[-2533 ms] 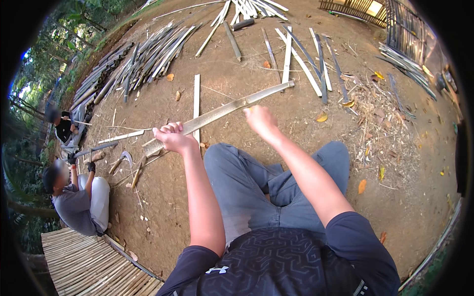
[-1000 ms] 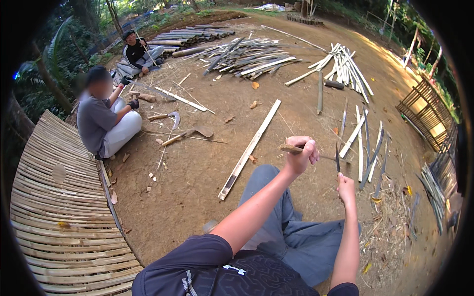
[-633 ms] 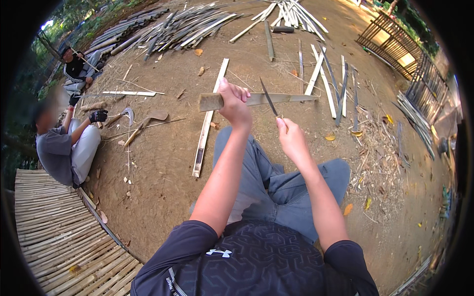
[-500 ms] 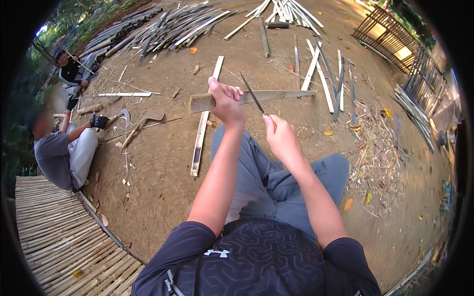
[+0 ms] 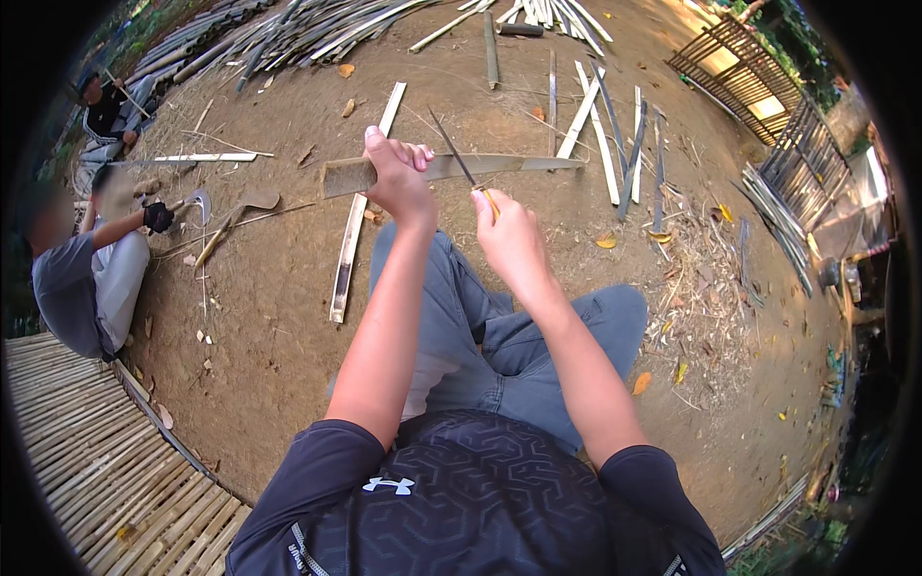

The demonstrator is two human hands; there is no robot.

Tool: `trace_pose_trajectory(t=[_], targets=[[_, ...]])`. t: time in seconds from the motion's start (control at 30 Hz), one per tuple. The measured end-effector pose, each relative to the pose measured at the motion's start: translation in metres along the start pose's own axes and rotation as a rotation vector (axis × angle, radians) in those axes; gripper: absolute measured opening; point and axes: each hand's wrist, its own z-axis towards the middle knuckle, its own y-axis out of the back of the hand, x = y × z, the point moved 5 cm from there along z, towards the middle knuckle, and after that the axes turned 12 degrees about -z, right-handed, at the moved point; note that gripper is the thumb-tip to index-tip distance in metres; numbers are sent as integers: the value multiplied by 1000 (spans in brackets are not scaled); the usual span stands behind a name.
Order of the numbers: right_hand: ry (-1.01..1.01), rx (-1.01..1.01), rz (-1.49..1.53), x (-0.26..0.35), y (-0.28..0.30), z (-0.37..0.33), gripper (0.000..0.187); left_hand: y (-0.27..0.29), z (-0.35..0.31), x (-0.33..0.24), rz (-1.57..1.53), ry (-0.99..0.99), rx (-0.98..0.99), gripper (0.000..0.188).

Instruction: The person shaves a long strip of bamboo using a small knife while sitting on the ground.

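My left hand [image 5: 399,182] is closed around the thick brown handle of a machete [image 5: 480,169]. Its long, flat greyish blade points right and narrows to a tip. In my right hand [image 5: 512,235] is a slim, dark, pointed tool that looks like a file [image 5: 451,147], gripped by its yellowish handle. The slim tool slants up and left across the blade. From this angle I cannot tell whether the two touch. Both hands are above my bent legs [image 5: 523,336].
Split bamboo strips [image 5: 600,134] lie on the dirt ahead, with a larger pile [image 5: 336,29] farther off. At left sits a person [image 5: 77,288] in a dark glove near a sickle [image 5: 202,204] and a wooden-handled tool [image 5: 230,226]. A slatted bamboo platform [image 5: 106,451] stands at lower left.
The whole view has shifted, so my hands and the ground appear farther left and slightly higher or lower. My grip on both tools is the same.
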Motion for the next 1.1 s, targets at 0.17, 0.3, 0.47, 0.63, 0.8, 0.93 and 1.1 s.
trace_pose_trajectory(t=[0.17,0.3,0.47,0.63,0.8,0.93,1.1], targets=[[-88,56,-56,-33,-6,31,40,1,0,3,-21,14,5,45],[-29,18,-125,-10,-4,17,40,9,3,7,-43,29,23,43],[-103,0,-247,-60,-14,46,40,13,5,5,-65,5,16,43],[7,36,-139,-29,-12,29,40,13,3,4,-15,8,30,42],[-63,-63,-148,-83,-24,59,40,12,5,13,-6,34,36,41],[-37,-63,-88,-36,-35,27,38,17,4,7,11,-2,-45,41],[-18,-63,-80,-17,-37,36,37,27,24,6,-5,-9,-96,39]])
